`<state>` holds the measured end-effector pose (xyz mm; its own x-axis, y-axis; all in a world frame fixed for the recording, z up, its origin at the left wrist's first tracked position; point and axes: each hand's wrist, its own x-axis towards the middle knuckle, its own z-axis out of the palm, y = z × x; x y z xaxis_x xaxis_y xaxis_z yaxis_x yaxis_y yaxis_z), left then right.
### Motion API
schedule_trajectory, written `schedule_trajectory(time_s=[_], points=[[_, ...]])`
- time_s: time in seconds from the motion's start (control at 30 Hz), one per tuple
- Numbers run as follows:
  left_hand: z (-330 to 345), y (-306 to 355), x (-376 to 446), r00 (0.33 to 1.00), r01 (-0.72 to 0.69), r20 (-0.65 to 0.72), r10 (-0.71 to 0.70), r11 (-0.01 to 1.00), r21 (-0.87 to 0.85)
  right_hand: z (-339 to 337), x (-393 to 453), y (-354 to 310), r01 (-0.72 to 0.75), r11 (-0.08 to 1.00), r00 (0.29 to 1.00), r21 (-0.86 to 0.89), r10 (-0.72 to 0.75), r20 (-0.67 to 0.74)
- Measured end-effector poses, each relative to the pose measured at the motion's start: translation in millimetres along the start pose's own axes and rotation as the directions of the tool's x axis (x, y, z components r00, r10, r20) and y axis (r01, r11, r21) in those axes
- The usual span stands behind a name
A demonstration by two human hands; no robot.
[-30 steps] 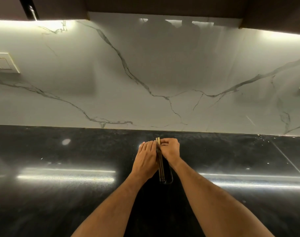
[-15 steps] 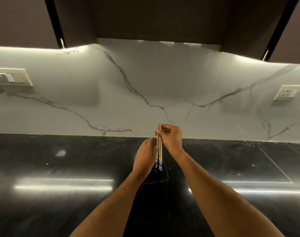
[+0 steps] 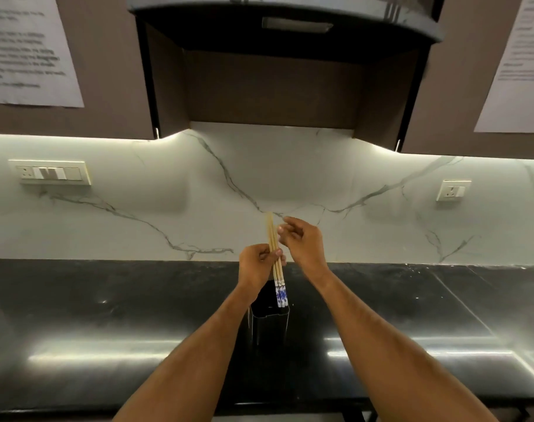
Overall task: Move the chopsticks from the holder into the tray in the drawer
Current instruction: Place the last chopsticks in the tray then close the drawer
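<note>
Your left hand (image 3: 257,263) is clenched around a bundle of wooden chopsticks (image 3: 275,257) at the centre of the frame, holding them nearly upright with their blue-and-white patterned ends pointing down. Those ends sit just at the open mouth of the dark holder (image 3: 270,322), which stands on the black bench (image 3: 107,315) directly below; you cannot tell whether they touch its rim. Your right hand (image 3: 302,242) hangs just to the right of the bundle's upper part, fingers loosely curled and grasping nothing. Behind, a marble backsplash (image 3: 335,184) carries a switch plate (image 3: 50,172) at the left and a socket (image 3: 453,190) at the right.
</note>
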<state>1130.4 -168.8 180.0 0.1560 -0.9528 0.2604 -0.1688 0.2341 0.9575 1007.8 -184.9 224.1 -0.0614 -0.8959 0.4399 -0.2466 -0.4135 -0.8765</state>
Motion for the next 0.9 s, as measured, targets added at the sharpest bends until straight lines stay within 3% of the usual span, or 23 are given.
schedule_trajectory(time_s=[0.07, 0.2, 0.43, 0.77, 0.83, 0.9], points=[[-5.0, 10.4, -13.8, 0.995, 0.074, -0.056, -0.087, 0.978, -0.196, -9.8, -16.7, 1.1, -0.045, 0.995, 0.999, -0.085, 0.045, -0.003], [-12.7, 18.9, -39.0, 0.971, 0.130, -0.122, -0.206, 0.882, -0.453, -20.3, -58.1, 3.3, -0.030, 0.951, 0.963, -0.307, 0.110, 0.246], [-18.3, 19.1, -82.7, 0.942, 0.146, -0.135, -0.306, 0.739, -0.658, -21.0, -101.3, -20.9, 0.047, 0.887, 0.943, -0.459, 0.112, 0.313], [-29.5, 17.5, -127.2, 0.942, 0.195, -0.085, -0.325, 0.734, -0.651, -25.2, -136.2, -29.0, 0.085, 0.818, 0.938, -0.568, 0.127, 0.323], [-33.4, 12.9, -128.4, 0.931, 0.265, -0.077, -0.357, 0.805, -0.530, -27.3, -138.6, -26.1, 0.089, 0.806, 0.939, -0.585, 0.128, 0.320], [-41.1, 7.2, -132.7, 0.926, 0.334, -0.097, -0.365, 0.911, -0.243, -31.5, -140.4, -22.9, 0.094, 0.789, 0.942, -0.607, 0.127, 0.310]])
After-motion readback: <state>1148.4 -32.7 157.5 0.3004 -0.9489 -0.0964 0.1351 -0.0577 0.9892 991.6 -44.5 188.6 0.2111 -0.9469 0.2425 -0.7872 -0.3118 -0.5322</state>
